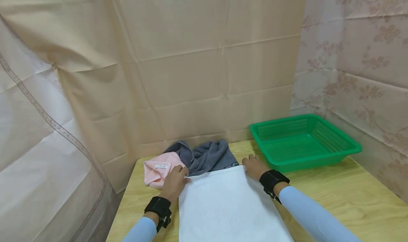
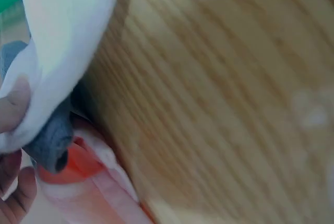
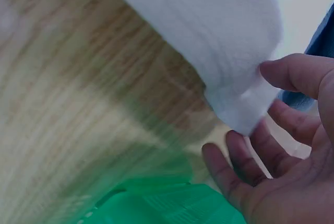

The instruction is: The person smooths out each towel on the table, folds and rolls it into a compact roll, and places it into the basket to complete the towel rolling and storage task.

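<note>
two hands [image 1: 174, 184] [image 1: 254, 167] pinch white cloth [image 1: 224, 206] by far corners; long axis prob. runs twd wearer.

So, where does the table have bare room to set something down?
Bare table lies between the green basket and the right sleeve; narrower, between the left hand and table's left edge. Crowded: where pink cloth, grey cloth, white cloth meet.

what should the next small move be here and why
Probably lift the far edge of the white cloth and bring it toward the person to start a fold: the left hand and right hand each pinch a far corner, and the cloth between them looks spread out and mostly smooth.
</note>
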A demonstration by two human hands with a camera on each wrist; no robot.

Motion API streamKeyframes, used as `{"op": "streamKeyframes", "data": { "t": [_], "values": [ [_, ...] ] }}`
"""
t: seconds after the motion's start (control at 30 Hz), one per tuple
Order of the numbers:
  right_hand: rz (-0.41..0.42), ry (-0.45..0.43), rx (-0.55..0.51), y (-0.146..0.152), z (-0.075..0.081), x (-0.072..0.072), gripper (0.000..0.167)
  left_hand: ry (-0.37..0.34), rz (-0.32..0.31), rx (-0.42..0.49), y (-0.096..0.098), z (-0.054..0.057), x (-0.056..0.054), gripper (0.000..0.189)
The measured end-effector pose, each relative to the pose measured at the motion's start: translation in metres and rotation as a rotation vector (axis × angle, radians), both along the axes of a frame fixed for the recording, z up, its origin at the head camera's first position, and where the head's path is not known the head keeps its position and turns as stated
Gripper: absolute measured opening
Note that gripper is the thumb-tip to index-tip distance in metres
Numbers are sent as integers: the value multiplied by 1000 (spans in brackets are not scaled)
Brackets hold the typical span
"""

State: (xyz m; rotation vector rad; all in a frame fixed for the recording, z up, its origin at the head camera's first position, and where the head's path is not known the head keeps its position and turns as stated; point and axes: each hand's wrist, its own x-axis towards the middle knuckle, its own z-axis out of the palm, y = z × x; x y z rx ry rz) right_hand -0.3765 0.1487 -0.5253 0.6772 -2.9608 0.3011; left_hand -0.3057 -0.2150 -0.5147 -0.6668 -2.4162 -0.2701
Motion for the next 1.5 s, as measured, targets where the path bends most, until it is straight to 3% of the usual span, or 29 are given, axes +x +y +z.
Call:
{"op": "streamKeyframes", "data": {
  "t": [0.1,0.27,0.53,0.7,0.8,0.9,1.07,1.23,1.37,1.5],
  "values": [
    [-23,-17,-43,3,3,2,21,-49,-1,39,-4,-2,1,30],
    [-6,41,-61,6,10,7,14,-157,-13,114,-7,1,0,20],
    [57,166,-69,1,20,22,17,-438,-60,331,-20,16,6,10],
    [84,202,-47,-3,37,38,17,-500,-63,402,-31,19,11,11],
    [105,181,-51,-1,54,50,15,-523,-95,455,-36,21,11,10],
    [134,124,-113,8,70,62,19,-628,-166,540,-40,27,12,10],
    [279,-67,-218,34,89,80,29,-908,-312,657,-42,40,17,16],
    [501,-281,-274,60,97,95,26,-1021,-511,580,-39,51,28,16],
    [594,-423,-298,75,93,108,22,-1105,-687,535,-34,55,39,14],
    [658,-527,-310,85,84,117,21,-1204,-750,501,-31,55,51,15]
  ]
}}
